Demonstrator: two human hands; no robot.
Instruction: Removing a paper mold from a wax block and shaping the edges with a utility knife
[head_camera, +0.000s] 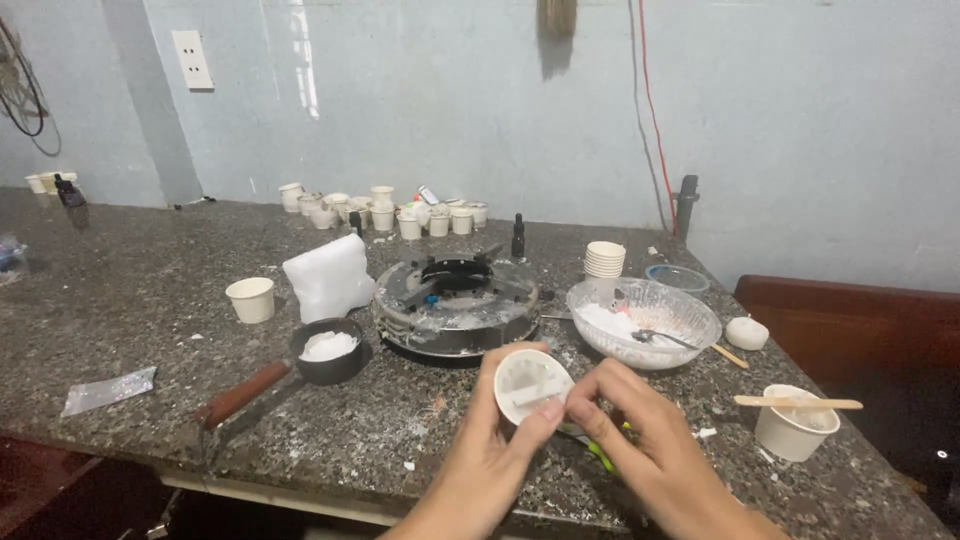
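Fingers of both hands meet on a small white cup (530, 385), tipped so its mouth faces the camera, just above the near edge of the speckled tabletop (130, 300). The left hand (490, 455) wraps the cup's side with the thumb at its lower rim; the right hand (645, 440) pinches at the rim, seemingly on a thin strip inside. Doing this well probably means keeping the left grip firm but light so the thin wall does not buckle, and letting the right fingertips work slowly at the centre. Behind stand a round dark burner (455, 300), a small black saucepan (325, 352) of white flakes with a reddish handle, a clear bowl (645, 320) of white material with a spoon, and another cup (795, 422) with a wooden stick across it. What lies inside the held cup is hard to make out, a green-yellow object beneath the right hand is mostly hidden, and both forearms are cut off by the frame.
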